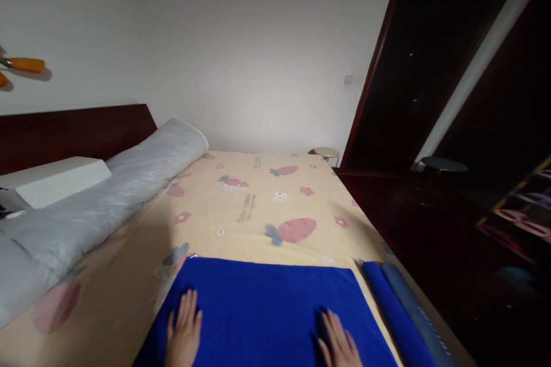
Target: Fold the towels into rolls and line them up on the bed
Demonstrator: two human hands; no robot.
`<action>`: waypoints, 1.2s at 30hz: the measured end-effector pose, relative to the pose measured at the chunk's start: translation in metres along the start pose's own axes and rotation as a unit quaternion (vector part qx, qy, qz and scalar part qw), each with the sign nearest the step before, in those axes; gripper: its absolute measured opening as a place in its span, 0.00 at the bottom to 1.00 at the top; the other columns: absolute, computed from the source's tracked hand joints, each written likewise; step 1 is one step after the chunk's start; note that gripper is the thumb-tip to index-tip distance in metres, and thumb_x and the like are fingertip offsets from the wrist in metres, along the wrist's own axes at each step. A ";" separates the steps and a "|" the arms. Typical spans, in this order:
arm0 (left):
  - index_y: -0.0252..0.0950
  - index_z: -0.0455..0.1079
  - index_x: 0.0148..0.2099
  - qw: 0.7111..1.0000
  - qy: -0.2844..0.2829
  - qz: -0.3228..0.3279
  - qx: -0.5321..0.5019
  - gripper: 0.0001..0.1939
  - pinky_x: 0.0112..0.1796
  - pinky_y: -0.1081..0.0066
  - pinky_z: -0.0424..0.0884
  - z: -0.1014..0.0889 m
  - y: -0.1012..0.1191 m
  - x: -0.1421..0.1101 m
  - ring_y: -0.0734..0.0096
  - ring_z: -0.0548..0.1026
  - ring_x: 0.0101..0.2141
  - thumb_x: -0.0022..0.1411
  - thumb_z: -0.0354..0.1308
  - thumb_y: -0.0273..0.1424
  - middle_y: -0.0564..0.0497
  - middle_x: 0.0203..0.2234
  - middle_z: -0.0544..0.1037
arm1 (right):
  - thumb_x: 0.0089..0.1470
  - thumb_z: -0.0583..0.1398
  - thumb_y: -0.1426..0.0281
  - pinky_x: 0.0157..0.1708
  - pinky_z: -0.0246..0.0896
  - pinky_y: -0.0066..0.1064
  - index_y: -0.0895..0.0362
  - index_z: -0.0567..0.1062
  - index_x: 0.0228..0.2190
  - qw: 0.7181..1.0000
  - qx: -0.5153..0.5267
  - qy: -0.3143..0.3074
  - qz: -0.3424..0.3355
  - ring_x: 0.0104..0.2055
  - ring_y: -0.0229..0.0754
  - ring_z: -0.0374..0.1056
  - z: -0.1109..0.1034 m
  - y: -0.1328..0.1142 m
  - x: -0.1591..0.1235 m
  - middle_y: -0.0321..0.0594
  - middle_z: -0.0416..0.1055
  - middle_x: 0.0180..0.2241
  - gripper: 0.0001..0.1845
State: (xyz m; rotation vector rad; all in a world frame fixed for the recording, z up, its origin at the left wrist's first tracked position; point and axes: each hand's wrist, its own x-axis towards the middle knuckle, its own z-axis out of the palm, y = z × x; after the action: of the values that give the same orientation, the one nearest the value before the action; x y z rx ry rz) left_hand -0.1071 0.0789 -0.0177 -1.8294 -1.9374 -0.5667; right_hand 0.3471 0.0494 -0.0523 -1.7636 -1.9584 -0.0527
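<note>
A flat blue cloth (267,304) lies spread on the near part of the bed. My left hand (184,330) rests palm down on its left side, fingers stretched out and flat. On the cloth's right side my right hand (340,341) lies the same way, open and flat. Neither hand holds anything. Just right of the cloth, along the bed's edge, lie a rolled blue cloth (396,315) and a rolled grey-blue one (419,312) side by side.
The bed has a yellow sheet (258,206) printed with carrots. A long grey rolled quilt (107,195) and a white box (51,180) sit at the left by the dark headboard (73,132). A dark wardrobe (430,80), shelves and a small stool (326,153) stand at the right.
</note>
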 end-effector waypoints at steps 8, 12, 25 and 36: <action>0.45 0.34 0.68 0.949 -0.233 0.151 -0.148 0.29 0.63 0.60 0.56 0.041 0.180 0.069 0.70 0.53 0.66 0.68 0.35 0.27 0.55 0.68 0.50 | 0.62 0.48 0.67 0.63 0.54 0.45 0.47 0.51 0.64 0.973 0.081 -0.153 -0.151 0.67 0.47 0.50 0.067 -0.115 0.116 0.39 0.50 0.66 0.29; 0.49 0.34 0.68 0.941 -0.269 0.147 -0.139 0.28 0.63 0.54 0.55 0.059 0.147 0.100 0.67 0.53 0.66 0.70 0.36 0.35 0.55 0.68 0.50 | 0.64 0.47 0.58 0.64 0.52 0.47 0.43 0.53 0.63 0.978 0.051 -0.167 -0.111 0.68 0.46 0.50 0.051 -0.047 0.141 0.36 0.50 0.66 0.27; 0.38 0.44 0.69 0.997 -0.075 -0.023 0.028 0.30 0.62 0.49 0.53 0.068 -0.014 0.111 0.58 0.60 0.64 0.69 0.34 0.40 0.44 0.65 0.61 | 0.61 0.44 0.57 0.67 0.41 0.52 0.55 0.54 0.64 0.994 -0.089 -0.002 0.063 0.69 0.48 0.46 0.021 0.094 0.118 0.43 0.53 0.66 0.33; 0.49 0.39 0.69 0.959 -0.238 0.118 -0.095 0.27 0.63 0.51 0.55 0.062 0.125 0.082 0.66 0.55 0.66 0.69 0.36 0.36 0.54 0.68 0.53 | 0.63 0.45 0.53 0.64 0.50 0.50 0.47 0.58 0.62 0.993 0.023 -0.119 -0.005 0.67 0.47 0.51 0.053 -0.034 0.133 0.39 0.54 0.66 0.29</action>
State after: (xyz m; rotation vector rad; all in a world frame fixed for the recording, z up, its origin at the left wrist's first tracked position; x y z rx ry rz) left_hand 0.0125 0.1880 -0.0225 -2.4604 -1.9547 -0.2523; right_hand 0.2926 0.1851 -0.0375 -1.7989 -2.1154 0.2058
